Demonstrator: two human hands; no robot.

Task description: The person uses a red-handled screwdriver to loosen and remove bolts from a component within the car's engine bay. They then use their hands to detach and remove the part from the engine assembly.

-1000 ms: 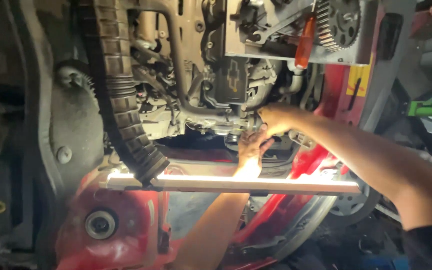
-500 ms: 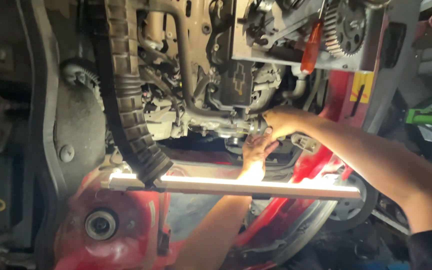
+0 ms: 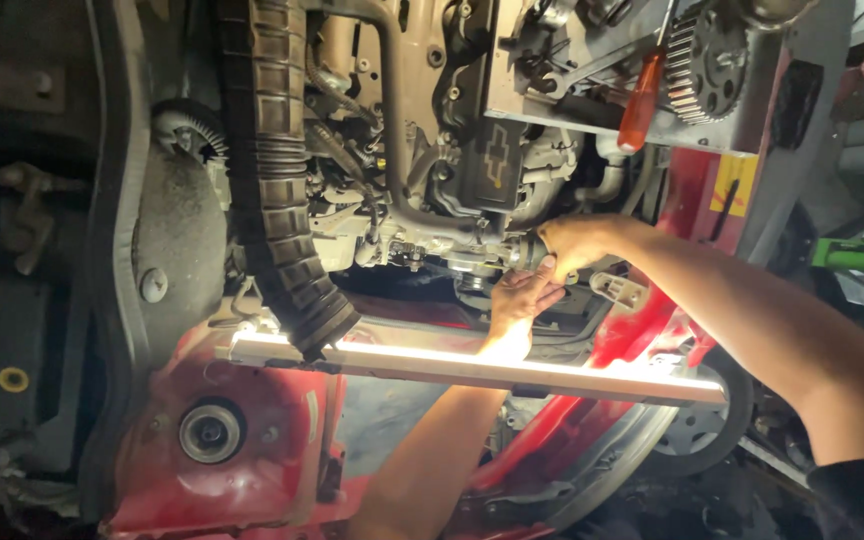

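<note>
A small metal fitting low on the engine, just under the dark cover, is worked on by both hands in a cramped gap. A slip is judged likely: the fitting could be dropped into the dark space below, since little of it is gripped, and knuckles could be scraped on the surrounding brackets. The light bar crossing the left forearm could be knocked loose by an elbow (it seems only propped on the red bodywork). The right hand is curled closed around the fitting. The left hand is held narrow, fingertips touching the fitting from beneath
</note>
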